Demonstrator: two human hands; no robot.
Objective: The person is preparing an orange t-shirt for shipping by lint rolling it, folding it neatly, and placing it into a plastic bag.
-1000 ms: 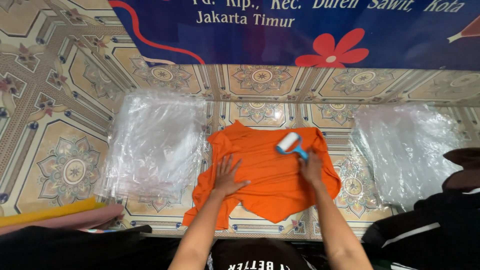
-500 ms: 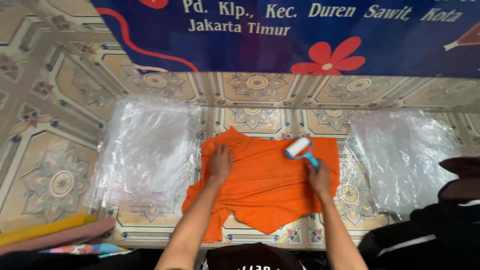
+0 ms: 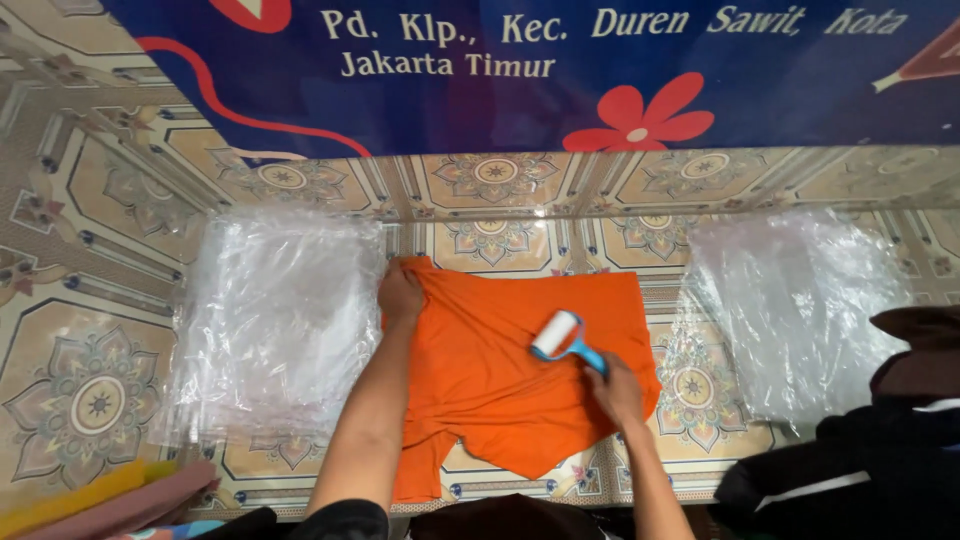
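Slid left hand (image 3: 400, 293) up to pinch orange shirt (image 3: 500, 370) corner; right hand (image 3: 612, 388) closed around lint roller (image 3: 560, 337), rolled nearer the middle.

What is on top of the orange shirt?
The left hand grips the orange shirt at its upper left corner; the lint roller, held by the right hand, rests mid-shirt. The floor beneath the shirt is covered.
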